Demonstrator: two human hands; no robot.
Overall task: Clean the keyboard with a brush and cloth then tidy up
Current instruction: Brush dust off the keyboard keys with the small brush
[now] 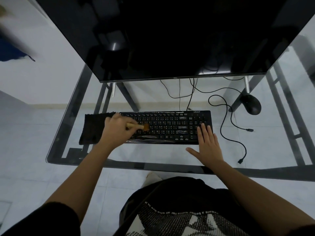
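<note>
- The keyboard [167,127], black with white legends, lies flat on the glass desk [119,155] at the centre of your view, its long side running from 9 to 3 o'clock.
- Your left hand [117,129] is closed around the wooden handle of a small brush [139,126], whose tan bristles touch the keys at the keyboard's left end.
- Your right hand [207,142] rests flat with fingers spread, fingertips on the keys at the right end, palm on the glass just in front, gripping nothing.
- A black cloth [92,128] lies flat on the glass at 9 o'clock from the keyboard, touching its left edge and partly under your left hand.
- A black mouse [251,104] sits at 2 o'clock, well apart from the keyboard.
- A loose black cable [228,116] curls at 3 o'clock, between keyboard and mouse.
- A dark monitor [170,38] stands at 12 o'clock behind the keyboard.
</note>
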